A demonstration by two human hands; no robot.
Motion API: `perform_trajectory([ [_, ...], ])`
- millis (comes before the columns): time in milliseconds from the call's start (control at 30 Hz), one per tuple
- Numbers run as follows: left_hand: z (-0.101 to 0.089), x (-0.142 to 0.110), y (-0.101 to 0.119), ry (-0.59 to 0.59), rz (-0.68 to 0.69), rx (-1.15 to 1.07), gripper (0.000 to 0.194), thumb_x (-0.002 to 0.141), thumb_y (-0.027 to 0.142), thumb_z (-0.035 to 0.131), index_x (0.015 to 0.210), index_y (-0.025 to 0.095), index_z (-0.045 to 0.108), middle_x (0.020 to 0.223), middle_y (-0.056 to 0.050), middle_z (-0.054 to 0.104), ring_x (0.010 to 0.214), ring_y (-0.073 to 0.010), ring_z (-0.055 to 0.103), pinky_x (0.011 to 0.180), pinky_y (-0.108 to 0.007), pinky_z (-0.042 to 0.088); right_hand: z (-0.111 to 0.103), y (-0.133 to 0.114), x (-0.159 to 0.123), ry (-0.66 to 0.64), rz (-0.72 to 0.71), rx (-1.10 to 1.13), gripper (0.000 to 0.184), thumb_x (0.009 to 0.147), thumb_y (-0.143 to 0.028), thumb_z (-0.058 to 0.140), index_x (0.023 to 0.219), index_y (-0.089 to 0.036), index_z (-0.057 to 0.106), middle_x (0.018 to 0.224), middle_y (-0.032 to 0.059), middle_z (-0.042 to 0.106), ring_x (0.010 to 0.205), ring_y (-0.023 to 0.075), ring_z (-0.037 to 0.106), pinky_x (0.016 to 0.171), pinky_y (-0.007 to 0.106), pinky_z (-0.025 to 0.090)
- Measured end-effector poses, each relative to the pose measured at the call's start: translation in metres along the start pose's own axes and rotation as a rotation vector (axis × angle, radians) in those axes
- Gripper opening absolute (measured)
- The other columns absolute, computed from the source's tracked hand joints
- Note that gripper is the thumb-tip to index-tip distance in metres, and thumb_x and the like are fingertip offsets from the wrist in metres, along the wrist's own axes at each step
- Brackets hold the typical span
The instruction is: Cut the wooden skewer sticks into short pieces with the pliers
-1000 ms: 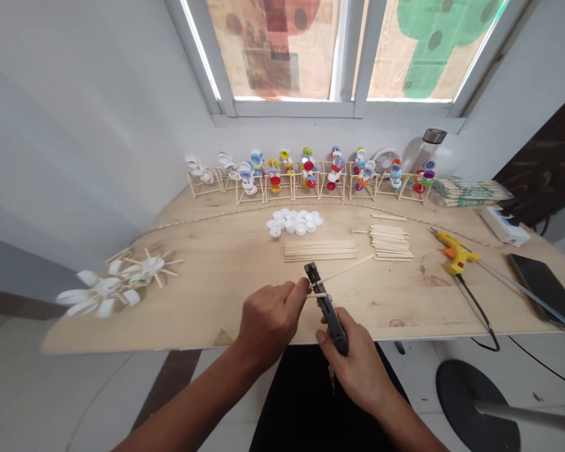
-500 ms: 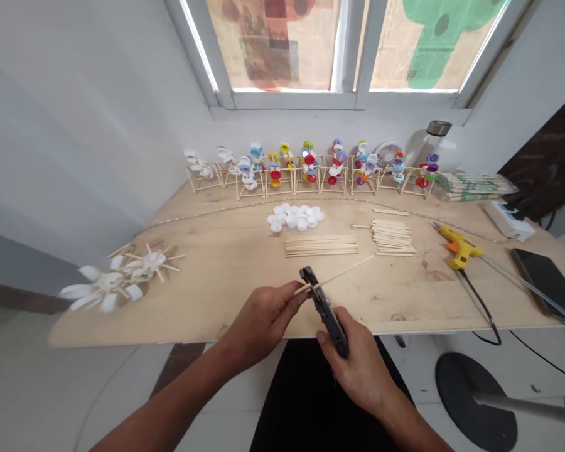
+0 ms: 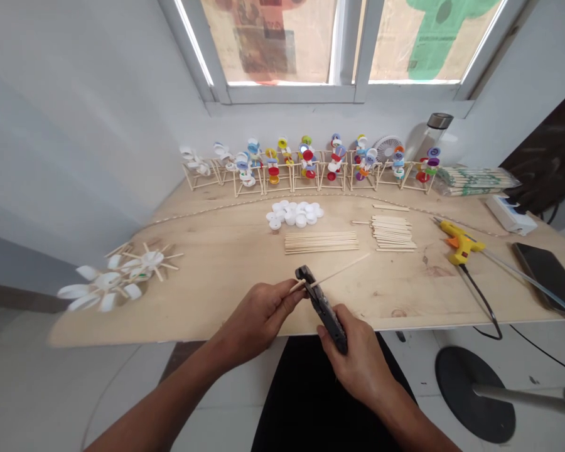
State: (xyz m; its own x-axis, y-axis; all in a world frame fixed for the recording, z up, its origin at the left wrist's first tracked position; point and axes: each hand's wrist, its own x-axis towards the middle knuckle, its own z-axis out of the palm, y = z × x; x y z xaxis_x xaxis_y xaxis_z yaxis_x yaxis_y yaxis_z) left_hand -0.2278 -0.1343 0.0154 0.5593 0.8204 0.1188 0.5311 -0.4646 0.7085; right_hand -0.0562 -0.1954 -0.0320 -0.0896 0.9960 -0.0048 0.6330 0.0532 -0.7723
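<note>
In the head view, your left hand [image 3: 258,314] pinches a stick [image 3: 343,269] between thumb and fingers; your right [image 3: 360,348] is wrapped around the pliers [image 3: 328,319]. The stick crosses the pliers' head, over the table [image 3: 202,282]. Beyond lie long sticks [image 3: 321,242], short sticks [image 3: 393,235] and caps [image 3: 295,215], with a glue gun [image 3: 460,243] to your right.

the pliers [image 3: 329,320] are dark grey, the stick [image 3: 341,270] tan, the caps [image 3: 301,220] white
</note>
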Motion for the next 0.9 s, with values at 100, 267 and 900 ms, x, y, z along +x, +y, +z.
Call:
perform_trajectory([
  [100,0.002,0.001,-0.003,0.024,0.002,0.067,0.025,0.089,0.027,0.035,0.075,0.016,0.052,0.053,0.005,0.046,0.047,-0.0070,0.045,0.048,-0.018,0.032,0.002,0.002,0.002,0.007,0.004,-0.040,0.010,0.081,-0.027,0.045,0.073,-0.021,0.042,0.059,-0.0021,0.054,0.051,0.0136,0.049,0.050,0.022,0.031],
  [267,0.013,-0.001,-0.007,0.194,0.064,0.292,0.020,0.088,0.023,0.037,0.089,0.015,0.055,0.067,0.000,0.062,0.057,-0.0101,0.057,0.052,-0.019,0.038,0.005,0.002,0.006,0.035,0.015,-0.085,0.013,0.081,-0.029,0.045,0.071,-0.021,0.043,0.057,-0.0022,0.053,0.050,0.0139,0.049,0.050,0.022,0.030],
  [900,0.006,-0.001,-0.011,0.086,0.028,0.063,0.024,0.089,0.026,0.036,0.074,0.016,0.052,0.054,0.004,0.047,0.048,-0.0072,0.045,0.048,-0.018,0.034,-0.003,0.000,0.006,-0.021,-0.003,-0.048,0.006,0.080,-0.027,0.046,0.080,-0.021,0.046,0.069,0.0003,0.058,0.060,0.0160,0.053,0.055,0.023,0.034],
])
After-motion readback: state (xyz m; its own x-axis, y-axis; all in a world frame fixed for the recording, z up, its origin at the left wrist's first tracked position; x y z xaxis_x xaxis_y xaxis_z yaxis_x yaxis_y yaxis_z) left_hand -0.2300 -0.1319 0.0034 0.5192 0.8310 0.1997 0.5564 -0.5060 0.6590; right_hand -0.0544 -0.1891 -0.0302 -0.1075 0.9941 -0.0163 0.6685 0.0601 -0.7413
